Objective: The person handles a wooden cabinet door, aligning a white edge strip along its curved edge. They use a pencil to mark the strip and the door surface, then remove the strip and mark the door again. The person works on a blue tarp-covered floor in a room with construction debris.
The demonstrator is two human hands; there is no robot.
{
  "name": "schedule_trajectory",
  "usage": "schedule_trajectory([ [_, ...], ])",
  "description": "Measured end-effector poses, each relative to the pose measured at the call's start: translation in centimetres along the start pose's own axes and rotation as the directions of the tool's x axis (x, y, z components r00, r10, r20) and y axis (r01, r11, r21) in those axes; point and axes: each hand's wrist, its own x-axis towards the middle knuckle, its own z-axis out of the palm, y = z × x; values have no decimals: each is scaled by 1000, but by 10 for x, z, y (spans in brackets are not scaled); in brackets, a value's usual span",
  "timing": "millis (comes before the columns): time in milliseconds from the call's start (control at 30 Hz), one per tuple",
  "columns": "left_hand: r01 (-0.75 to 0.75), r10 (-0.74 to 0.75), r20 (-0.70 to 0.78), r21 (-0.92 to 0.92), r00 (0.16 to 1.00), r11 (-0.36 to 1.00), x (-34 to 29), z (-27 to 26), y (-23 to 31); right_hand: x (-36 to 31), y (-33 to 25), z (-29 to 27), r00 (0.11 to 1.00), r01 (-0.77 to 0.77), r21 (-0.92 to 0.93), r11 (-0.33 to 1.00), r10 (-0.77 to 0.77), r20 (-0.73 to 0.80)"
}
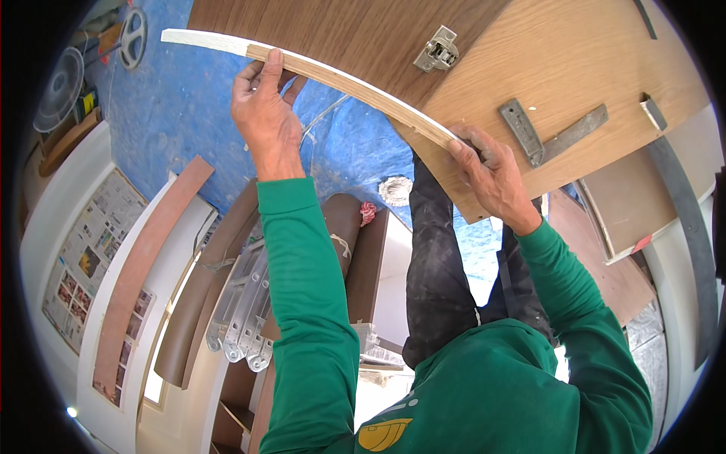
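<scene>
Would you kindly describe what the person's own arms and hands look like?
The left sleeve and right sleeve are plain green and long, reaching the wrists, with a stitched cuff visible on the left. The left grip and right grip are bare hands, apparently dusty, with no gloves. No watch or markings show on either arm.

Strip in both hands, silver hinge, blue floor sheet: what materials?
Strip: likely wood, maybe plywood; raw tan grain, white surface could be paint or laminate.
Hinge: metal, probably plated steel; silvery shine.
Floor sheet: probably plastic tarp; creased, slightly glossy.
</scene>
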Motion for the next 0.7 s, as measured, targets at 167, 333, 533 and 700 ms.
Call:
schedule_trajectory([
  [167,-50,50,1,33,999,998,-1,0,-2,0,-6,-1,998,-54,11,998,54,16],
  [333,-310,309,54,323,949,894,1,-2,0,0,-3,1,999,-32,-9,999,32,-11],
  [533,-438,397,222,653,891,618,9,-16,9,1,-4,1,999,-42,-25,999,42,-17],
  [700,-487,400,328,773,856,407,13,-22,15,-1,-10,2,996,-88,-12,996,88,-22],
])
